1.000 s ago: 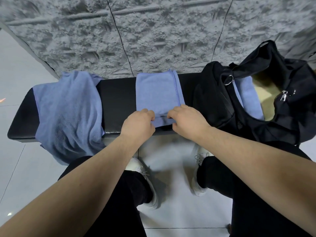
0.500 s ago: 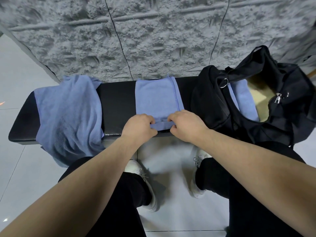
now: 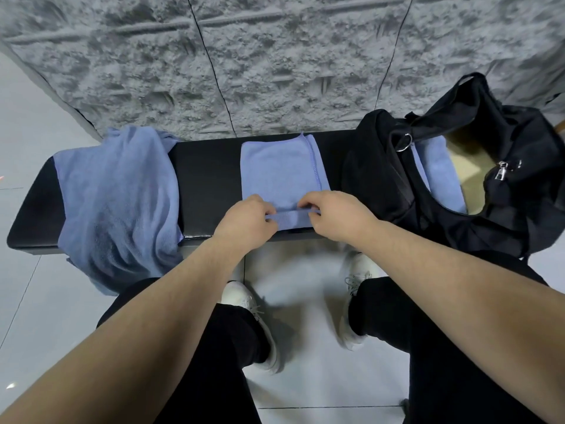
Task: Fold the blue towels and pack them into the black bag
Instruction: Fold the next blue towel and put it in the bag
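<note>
Head view shows us both hands at the near edge of the folded blue towel (image 3: pixel 279 172), which lies flat on the middle of the black bench (image 3: pixel 204 185). Our left hand (image 3: pixel 244 223) pinches the near hem with curled fingers, and our right hand (image 3: pixel 337 220) pinches the same hem just beside it. We see the black bag (image 3: pixel 382 179) open on the bench's right end, with another blue towel (image 3: pixel 440 175) inside. A loose blue towel (image 3: pixel 116 203) hangs over the left end.

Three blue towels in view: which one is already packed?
The towel inside the open black bag, the packed towel. The middle towel is pinched by both hands on the bench; the left towel drapes unfolded.
</note>
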Demonstrator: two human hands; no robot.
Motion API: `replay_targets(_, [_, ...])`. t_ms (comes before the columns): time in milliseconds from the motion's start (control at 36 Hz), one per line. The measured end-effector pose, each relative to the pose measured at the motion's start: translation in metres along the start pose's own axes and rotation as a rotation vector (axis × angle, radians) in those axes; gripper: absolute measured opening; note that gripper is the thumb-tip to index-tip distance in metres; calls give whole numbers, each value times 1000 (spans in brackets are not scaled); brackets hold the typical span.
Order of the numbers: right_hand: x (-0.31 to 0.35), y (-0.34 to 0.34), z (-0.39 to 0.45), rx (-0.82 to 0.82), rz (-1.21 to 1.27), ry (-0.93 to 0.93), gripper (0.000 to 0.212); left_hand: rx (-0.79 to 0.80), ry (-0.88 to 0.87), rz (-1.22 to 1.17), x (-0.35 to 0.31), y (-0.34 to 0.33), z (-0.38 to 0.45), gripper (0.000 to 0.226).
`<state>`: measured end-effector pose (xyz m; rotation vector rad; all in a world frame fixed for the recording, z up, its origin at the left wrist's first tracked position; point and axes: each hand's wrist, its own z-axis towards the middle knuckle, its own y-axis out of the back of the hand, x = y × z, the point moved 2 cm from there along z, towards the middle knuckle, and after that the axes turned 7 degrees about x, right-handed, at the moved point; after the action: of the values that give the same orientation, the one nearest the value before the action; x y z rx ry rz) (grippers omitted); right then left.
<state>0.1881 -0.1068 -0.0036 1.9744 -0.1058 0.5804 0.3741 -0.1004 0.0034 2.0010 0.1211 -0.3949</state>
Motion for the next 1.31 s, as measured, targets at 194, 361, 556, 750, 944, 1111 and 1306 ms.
replay_targets(194, [-2,2,7,-81,-6,44,26,-67,-34,-67,0,1,5,24])
replay_targets(361, [4,1,9,-187,-141,144,31,-234,-46,138,-6,4,6,23])
replay_targets(556, [7,-3,8,-158,-199,148,34,-201,-34,92,-9,2,6,26])
replay_targets(750, [7,-6,-3,-224,-256,220,32,-162,-90,111,-7,1,-1,23])
replay_targets(944, [10,-7,-1,-226,-282,182,41,-204,-107,207,-9,-1,1,34])
replay_targets(1111, [12,-5,-2,-179,-277,143,40,-222,-97,212,-10,0,0,33])
replay_targets(1306, [11,-6,-8,-119,-230,149,36,-154,-63,120,-11,-3,-4,24])
